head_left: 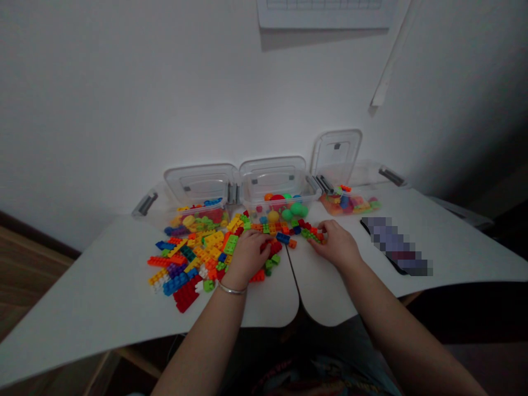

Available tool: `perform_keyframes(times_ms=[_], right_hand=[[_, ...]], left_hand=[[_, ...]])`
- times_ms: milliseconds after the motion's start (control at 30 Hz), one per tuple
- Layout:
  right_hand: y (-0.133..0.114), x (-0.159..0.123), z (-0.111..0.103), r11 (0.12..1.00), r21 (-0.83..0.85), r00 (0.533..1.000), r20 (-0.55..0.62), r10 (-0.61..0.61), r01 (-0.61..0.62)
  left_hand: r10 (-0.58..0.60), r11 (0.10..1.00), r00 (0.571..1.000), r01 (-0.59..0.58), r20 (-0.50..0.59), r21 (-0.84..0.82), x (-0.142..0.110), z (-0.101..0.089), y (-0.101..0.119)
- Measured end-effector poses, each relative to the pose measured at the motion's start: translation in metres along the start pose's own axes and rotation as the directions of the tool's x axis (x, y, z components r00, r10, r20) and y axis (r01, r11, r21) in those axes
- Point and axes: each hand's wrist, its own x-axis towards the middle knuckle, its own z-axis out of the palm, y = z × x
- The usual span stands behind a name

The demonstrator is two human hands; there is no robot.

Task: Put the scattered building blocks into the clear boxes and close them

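Colourful toy building bricks [212,247] lie in a loose heap on the white table, left of the middle. My left hand [247,256], with a bangle at its wrist, rests at the heap's right side; its fingers and thumb close around a red building brick [272,248], partly hidden by the hand. My right hand [337,245] is closed at the right end of a row of red, green and orange bricks, with thumb and fingers on a green building brick [310,235]. Between the hands lies a blue brick [282,238] with an orange one beside it.
Three clear plastic boxes with raised lids stand along the wall: a left box [198,212] with bricks, a middle box [284,203] with coloured balls, a right box [350,201] with mixed pieces. A phone [396,247] lies at right. A seam [293,269] divides the tabletop.
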Motion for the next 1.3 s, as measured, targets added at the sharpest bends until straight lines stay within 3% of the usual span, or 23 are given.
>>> perform_keyframes(times_ms=[167, 600, 733, 933, 1100, 1300], right_hand=[[-0.006, -0.002, -0.002, 0.993, -0.118, 0.994, 0.106, -0.011, 0.023], [0.0, 0.004, 0.002, 0.969, 0.011, 0.964, 0.093, -0.247, 0.247], [0.0, 0.003, 0.006, 0.948, 0.037, 0.948, 0.02, -0.318, 0.317], [0.007, 0.004, 0.012, 0.935, 0.134, 0.943, -0.094, -0.319, 0.33], [0.009, 0.004, 0.01, 0.935, 0.232, 0.945, -0.25, -0.21, 0.269], [0.001, 0.008, -0.005, 0.919, 0.301, 0.873, -0.48, -0.082, 0.252]], left_hand=[[0.0, 1.0, 1.0, 0.0, -0.002, -0.001, 0.0, 0.0, -0.001], [-0.004, 1.0, 1.0, 0.004, -0.005, 0.001, 0.0, 0.0, -0.001], [-0.009, 1.0, 1.0, 0.009, -0.001, 0.004, 0.0, 0.001, -0.001], [-0.003, 1.0, 1.0, 0.003, -0.009, -0.01, 0.0, 0.001, -0.001], [-0.005, 1.0, 1.0, 0.005, -0.005, -0.008, 0.001, 0.001, -0.001], [-0.011, 1.0, 1.0, 0.011, 0.002, -0.004, 0.002, 0.001, -0.001]])
